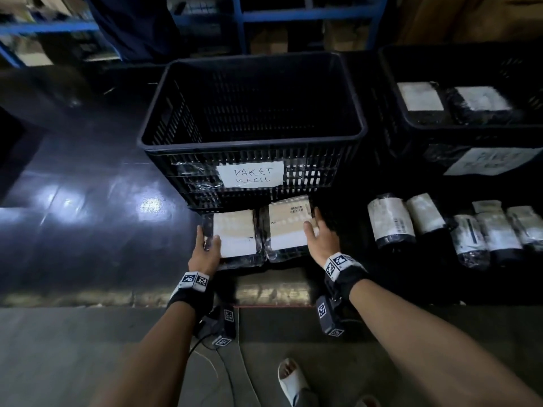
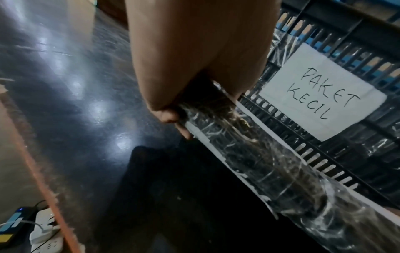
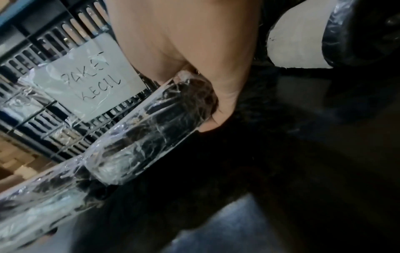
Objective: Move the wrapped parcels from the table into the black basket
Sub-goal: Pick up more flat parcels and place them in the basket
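The empty black basket (image 1: 164, 136) stands in the middle of the dark table, with a paper label "PAKET KECIL" (image 1: 250, 174) on its front wall. Right in front of it I hold two flat parcels wrapped in clear film over black. My left hand (image 1: 207, 245) grips the left edge of the white-labelled parcel (image 1: 235, 236), thumb on top. My right hand (image 1: 318, 236) grips the right edge of the brown-labelled parcel (image 1: 289, 227). In the wrist views the fingers (image 2: 171, 118) curl under the left parcel (image 2: 249, 154), and my right hand (image 3: 218, 118) clasps the right parcel's (image 3: 151, 128) end.
Several more wrapped parcels (image 1: 390, 220) lie in a row on the table to the right. A second black basket (image 1: 411, 130) at the back right holds labelled parcels. Blue shelving stands behind. A power strip (image 2: 45, 234) and cables lie on the floor below the table edge.
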